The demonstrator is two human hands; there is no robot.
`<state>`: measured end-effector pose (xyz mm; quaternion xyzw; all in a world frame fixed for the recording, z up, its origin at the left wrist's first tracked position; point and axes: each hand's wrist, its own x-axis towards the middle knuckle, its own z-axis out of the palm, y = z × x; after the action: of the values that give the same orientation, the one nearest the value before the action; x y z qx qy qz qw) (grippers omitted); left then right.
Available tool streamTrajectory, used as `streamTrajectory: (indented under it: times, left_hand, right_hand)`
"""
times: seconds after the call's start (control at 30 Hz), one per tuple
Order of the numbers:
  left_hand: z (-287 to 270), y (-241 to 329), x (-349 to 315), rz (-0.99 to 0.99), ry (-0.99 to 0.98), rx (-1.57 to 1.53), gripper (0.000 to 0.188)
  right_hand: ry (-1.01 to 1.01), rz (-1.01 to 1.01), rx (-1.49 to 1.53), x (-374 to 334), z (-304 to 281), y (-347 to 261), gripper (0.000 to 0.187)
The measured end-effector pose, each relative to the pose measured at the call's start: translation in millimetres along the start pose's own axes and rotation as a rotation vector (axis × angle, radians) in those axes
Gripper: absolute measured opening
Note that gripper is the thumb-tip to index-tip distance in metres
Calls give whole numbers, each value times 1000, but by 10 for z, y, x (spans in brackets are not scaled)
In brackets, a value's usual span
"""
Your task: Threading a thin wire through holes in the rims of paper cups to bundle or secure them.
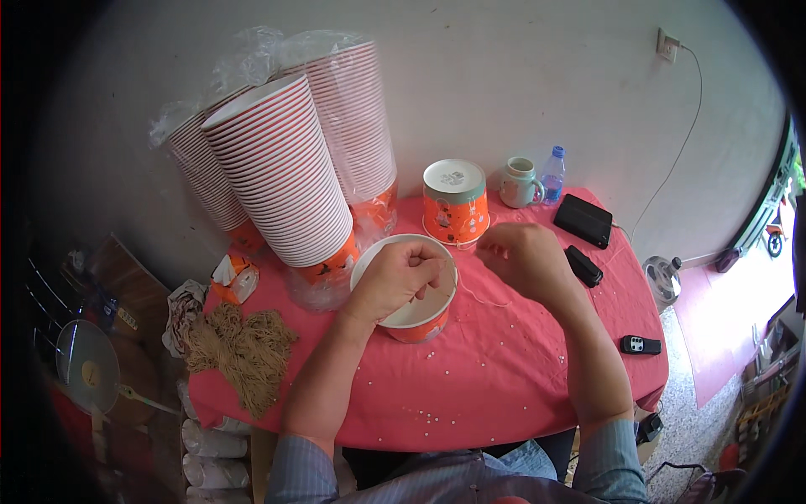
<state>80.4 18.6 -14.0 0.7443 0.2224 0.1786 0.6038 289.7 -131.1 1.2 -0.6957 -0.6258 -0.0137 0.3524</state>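
In front of me stands a white-lined orange paper bucket [417, 330], open side up. My left hand [399, 281] is over its mouth, thumb and fingers pinched together; what they hold is too small to make out. My right hand [525, 256] is raised to the right of the bucket, fingers curled in and their tips partly hidden; I cannot make out what is in them. A thin pale string [480, 296] runs loosely over the table between the hands. Behind, an orange paper bucket [455, 206] sits upside down, with string by its lower edge.
Tall stacks of paper buckets [281, 168], partly in clear plastic, lean at the left. A heap of tan strings [239, 349] lies below them. Small white bits [426, 416] dot the pink tablecloth [495, 395]. A mug [520, 183], bottle [553, 175], black wallet [583, 221] and remote [641, 345] are rightward.
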Motion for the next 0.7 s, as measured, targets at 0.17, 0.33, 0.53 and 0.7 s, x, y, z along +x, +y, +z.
streamTrajectory:
  times: [0.17, 0.33, 0.53, 0.7]
  left_hand:
    - [34, 9, -19, 18, 21, -31, 13]
    - [107, 28, -49, 92, -32, -71, 13]
    - [75, 40, -35, 38, -57, -103, 15]
    - [58, 27, -24, 46, -78, -115, 15]
  right_hand:
    - [-262, -258, 4, -81, -14, -180, 11]
    - [-170, -259, 285, -24, 27, -196, 9]
    - [-74, -129, 521, 30, 179, -100, 8]
    - [-37, -21, 528, 43, 221, -104, 10]
